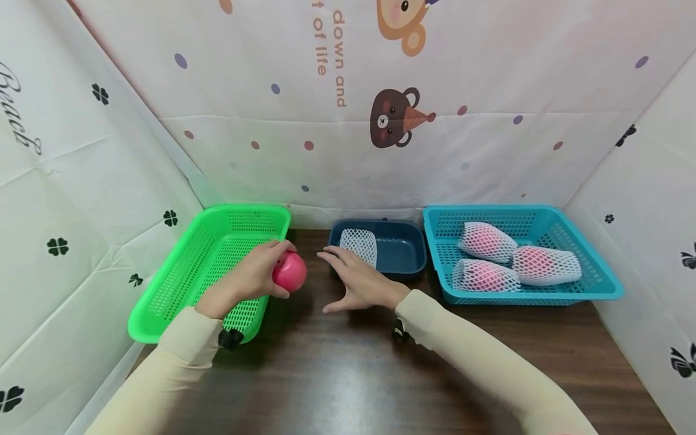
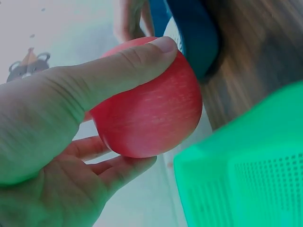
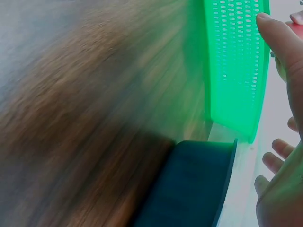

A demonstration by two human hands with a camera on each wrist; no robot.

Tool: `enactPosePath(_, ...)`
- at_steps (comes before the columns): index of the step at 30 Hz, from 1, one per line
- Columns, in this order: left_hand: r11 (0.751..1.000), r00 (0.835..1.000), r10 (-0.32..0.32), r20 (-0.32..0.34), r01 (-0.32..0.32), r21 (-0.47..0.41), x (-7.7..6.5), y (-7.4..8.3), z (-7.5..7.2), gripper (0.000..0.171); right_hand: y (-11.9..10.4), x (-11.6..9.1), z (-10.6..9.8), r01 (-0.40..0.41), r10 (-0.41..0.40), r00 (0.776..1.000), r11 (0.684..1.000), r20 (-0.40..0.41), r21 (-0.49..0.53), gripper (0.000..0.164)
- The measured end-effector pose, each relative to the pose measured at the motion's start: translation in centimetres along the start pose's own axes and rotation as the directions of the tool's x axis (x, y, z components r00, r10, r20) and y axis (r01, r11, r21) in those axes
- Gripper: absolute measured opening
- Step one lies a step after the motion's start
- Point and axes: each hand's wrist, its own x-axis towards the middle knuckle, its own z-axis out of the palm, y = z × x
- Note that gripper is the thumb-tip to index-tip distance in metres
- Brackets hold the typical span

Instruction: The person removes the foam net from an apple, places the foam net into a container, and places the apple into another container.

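A red apple (image 1: 290,272) is gripped in my left hand (image 1: 259,270), at the right rim of the green basket (image 1: 142,326). In the left wrist view the thumb presses on one side of the apple (image 2: 151,109) and the fingers support the other. My right hand (image 1: 361,281) holds nothing; its fingers are spread, with thumb apart, in front of the dark blue tray (image 1: 402,257). A white foam net sleeve (image 1: 360,244) lies in the left part of that tray, partly behind the right hand.
On the right stands a blue basket (image 1: 606,290) with several net-wrapped fruits (image 1: 546,266) in it. All containers rest on a dark wooden table (image 1: 337,374). Printed white cloth (image 1: 337,163) hangs behind and at both sides.
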Motion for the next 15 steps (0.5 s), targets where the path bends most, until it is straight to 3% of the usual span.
enactPosePath(7, 1.000, 0.998, -0.001, -0.065, 0.002, 0.025, -0.8, -1.5, -1.9, 0.079, -0.6, 1.4, 0.1, 0.041, -0.041, 0.999, 0.999, -0.001, -0.016, 0.113)
enactPosePath(15, 0.999, 0.993, -0.026, -0.118, 0.028, 0.019, -1.9, -3.2, -3.0, 0.076, -1.4, 3.0, 0.0, 0.076, -0.076, 0.997, 0.996, -0.004, -0.037, 0.113)
